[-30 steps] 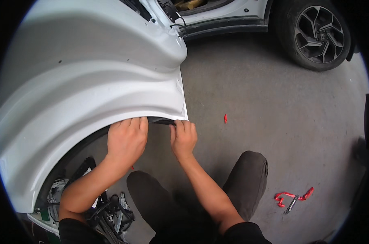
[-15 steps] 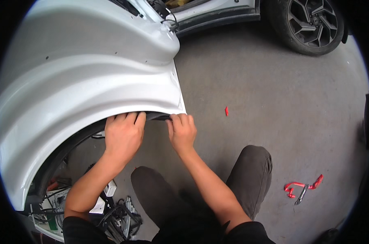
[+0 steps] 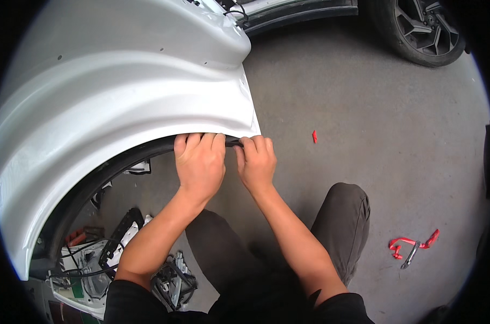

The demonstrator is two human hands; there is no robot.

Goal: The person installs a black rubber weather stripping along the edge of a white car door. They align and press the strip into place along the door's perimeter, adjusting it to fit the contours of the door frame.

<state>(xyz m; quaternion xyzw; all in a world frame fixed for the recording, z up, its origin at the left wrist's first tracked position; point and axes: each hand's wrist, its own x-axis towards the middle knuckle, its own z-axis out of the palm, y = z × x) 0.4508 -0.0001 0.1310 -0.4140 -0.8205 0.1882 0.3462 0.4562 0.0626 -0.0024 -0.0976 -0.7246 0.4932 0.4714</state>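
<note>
The left hand (image 3: 202, 164) grips the curved black strip (image 3: 112, 169), fingers bent close together. The right hand (image 3: 257, 164) pinches it.

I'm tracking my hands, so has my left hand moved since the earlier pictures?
Yes, the left hand has shifted right along the white panel, closer to its lower right corner.

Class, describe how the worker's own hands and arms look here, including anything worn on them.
The left hand and right hand are ungloved, and the forearms are bare. Both sleeves are short, black and plain-looking.
</note>
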